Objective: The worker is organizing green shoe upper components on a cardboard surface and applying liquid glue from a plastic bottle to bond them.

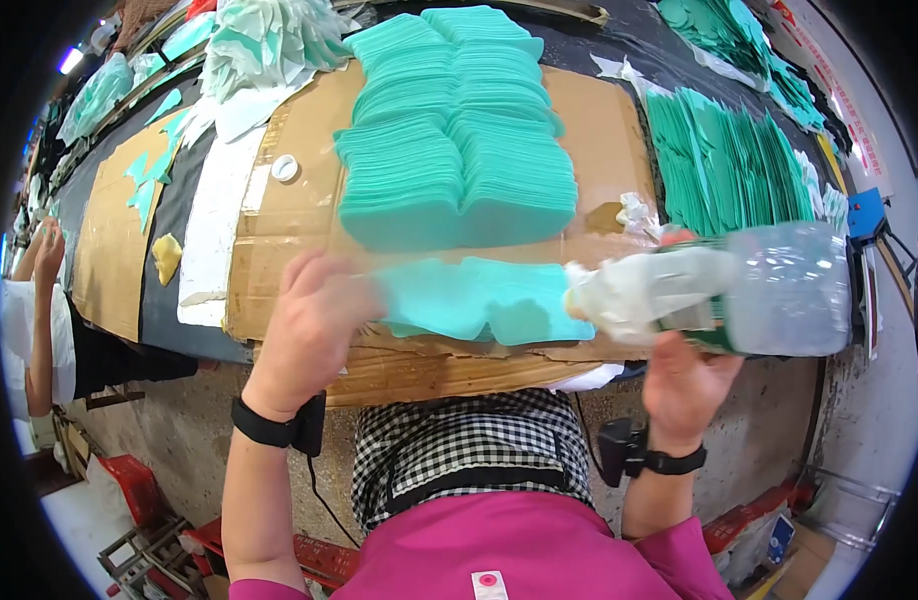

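My right hand [689, 385] is wrapped around a clear plastic bottle [789, 290] lying sideways in the air, its neck bundled in white material [629, 298]. The bundled end hangs over the right part of a mint-green cut sheet [524, 305] at the table's front. My left hand [319, 315] is curled, its fingers pinching the sheet's left end; motion blurs both the fingertips and that end. Beyond them stands a big stack of mint-green pieces [459, 150] in two columns, rounded at the near ends.
Cardboard [609, 120] covers the work surface. More green pieces [724, 160] stand in rows at the right. White and pale-green scraps [269, 50] pile at the back left, near a white ring [285, 168] and a yellow lump [167, 258]. Another person's arm [44, 300] shows far left.
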### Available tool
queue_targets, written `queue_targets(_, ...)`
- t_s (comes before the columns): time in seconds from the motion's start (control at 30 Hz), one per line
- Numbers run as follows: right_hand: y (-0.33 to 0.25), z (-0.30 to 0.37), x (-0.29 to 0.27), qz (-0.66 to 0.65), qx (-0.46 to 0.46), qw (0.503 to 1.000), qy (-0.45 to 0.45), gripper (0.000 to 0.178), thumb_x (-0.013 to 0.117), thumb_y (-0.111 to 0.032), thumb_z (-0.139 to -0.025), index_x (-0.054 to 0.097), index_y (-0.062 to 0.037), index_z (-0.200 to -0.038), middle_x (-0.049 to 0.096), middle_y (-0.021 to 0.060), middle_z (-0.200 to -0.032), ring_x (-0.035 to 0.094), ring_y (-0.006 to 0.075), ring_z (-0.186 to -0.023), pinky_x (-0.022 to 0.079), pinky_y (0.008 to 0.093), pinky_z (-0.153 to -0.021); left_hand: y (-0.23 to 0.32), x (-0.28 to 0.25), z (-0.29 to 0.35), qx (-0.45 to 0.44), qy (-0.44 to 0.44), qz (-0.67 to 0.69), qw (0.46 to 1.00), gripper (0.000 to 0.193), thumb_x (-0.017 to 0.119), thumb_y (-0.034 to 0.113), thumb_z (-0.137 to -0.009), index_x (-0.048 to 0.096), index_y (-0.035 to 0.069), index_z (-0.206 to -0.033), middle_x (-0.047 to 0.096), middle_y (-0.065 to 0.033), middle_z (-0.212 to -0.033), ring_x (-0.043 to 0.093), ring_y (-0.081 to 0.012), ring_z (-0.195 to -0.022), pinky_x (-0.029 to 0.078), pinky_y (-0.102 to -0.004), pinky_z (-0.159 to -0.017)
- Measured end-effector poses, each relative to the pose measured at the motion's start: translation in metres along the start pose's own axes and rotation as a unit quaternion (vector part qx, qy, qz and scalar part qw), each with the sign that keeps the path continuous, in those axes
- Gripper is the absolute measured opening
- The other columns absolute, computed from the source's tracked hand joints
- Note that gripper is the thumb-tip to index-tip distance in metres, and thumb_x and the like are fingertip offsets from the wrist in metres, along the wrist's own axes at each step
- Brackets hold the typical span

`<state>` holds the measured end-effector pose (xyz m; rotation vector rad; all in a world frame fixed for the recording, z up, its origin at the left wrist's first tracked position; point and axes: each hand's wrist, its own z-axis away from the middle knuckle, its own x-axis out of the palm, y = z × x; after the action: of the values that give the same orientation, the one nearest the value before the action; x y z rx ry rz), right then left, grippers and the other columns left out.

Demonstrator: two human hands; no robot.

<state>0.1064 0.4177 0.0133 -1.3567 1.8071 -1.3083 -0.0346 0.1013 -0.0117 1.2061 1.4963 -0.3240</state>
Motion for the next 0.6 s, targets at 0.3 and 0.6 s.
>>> queue_targets(0.3,0.039,-0.006,0.047,0.234,-0.069,0.954,-0.172,0.079,0.087,0.002,-0.076,0.048,-0.0003,-0.144,0.063,0.0112,-0.131,0.063,0.0233,-0.116,0.052,0.0388,-0.103,0.044,0.02,-0.013,-0.075,0.015,0.009,0.997,0.037,0.079,0.016,-0.075,0.067,0.012,-0.11,0.064,-0.006,-0.113,0.057,-0.0302,-0.112,0.037,-0.0507,-0.107)
queue_targets(0.6,0.006,0.005,0.031,0.062,0.083,0.993,0.063,0.076,0.082,0.012,-0.074,0.049,0.0041,-0.142,0.06,0.0166,-0.135,0.062,0.0297,-0.121,0.052,0.0455,-0.105,0.037,0.043,-0.017,-0.112,0.02,0.013,0.993,0.048,0.084,0.022,-0.072,0.066,0.012,-0.114,0.063,-0.0078,-0.116,0.056,-0.0309,-0.109,0.04,-0.0457,-0.096)
